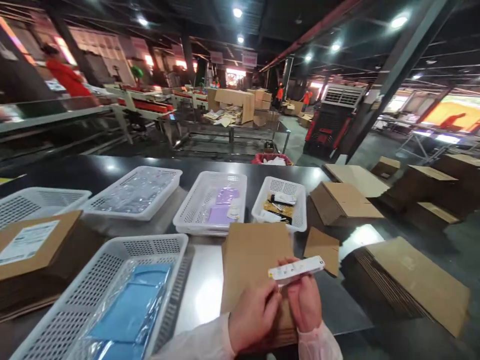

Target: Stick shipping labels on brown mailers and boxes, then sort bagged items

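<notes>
A slim white printed packet (297, 270) is held above a stack of flat brown cardboard (255, 250), slightly tilted with its right end higher. My left hand (253, 315) is closed, thumb and fingers pinched at the packet's left end. From below, my right hand (305, 300) grips the packet nearer its right end. Some fingertips show behind the packet; the rest are hidden. Just beyond the cardboard, a small white basket (258, 207) contains black-and-gold packets with white labels. A small loose cardboard piece (318, 250) lies to the right of the stack.
To the left, white baskets hold blue bagged items (131, 310), clear bags (138, 190) and purple items (223, 210). A labelled cardboard stack (48, 240) stands far left. More folded cardboard (416, 275) lies right. A red-lined bin (272, 159) stands past the table's far edge.
</notes>
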A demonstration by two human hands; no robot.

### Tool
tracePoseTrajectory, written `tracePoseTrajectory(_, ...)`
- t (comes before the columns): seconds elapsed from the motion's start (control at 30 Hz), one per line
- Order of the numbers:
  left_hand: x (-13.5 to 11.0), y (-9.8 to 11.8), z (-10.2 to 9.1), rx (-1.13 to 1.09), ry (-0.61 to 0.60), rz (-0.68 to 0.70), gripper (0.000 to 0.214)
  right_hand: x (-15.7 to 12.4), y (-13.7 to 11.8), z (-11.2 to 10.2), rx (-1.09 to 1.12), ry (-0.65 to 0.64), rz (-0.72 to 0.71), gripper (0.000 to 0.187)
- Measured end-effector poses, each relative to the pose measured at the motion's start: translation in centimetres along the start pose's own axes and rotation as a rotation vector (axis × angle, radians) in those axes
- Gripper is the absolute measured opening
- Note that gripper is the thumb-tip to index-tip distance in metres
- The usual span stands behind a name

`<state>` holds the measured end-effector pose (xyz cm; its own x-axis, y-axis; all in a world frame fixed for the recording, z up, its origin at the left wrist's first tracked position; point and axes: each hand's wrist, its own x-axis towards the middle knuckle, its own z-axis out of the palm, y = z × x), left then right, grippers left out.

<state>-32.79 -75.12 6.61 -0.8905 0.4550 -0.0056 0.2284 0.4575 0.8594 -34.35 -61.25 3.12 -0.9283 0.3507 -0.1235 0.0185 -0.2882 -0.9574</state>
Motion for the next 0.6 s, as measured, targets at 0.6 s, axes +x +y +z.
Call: tracePoseTrajectory(0.6,11.2,8.8,8.5,0.06,-0.244,0.1,0.028,-1.9,-6.7,-19.5,-0.513,-0.043,0.007,0.045)
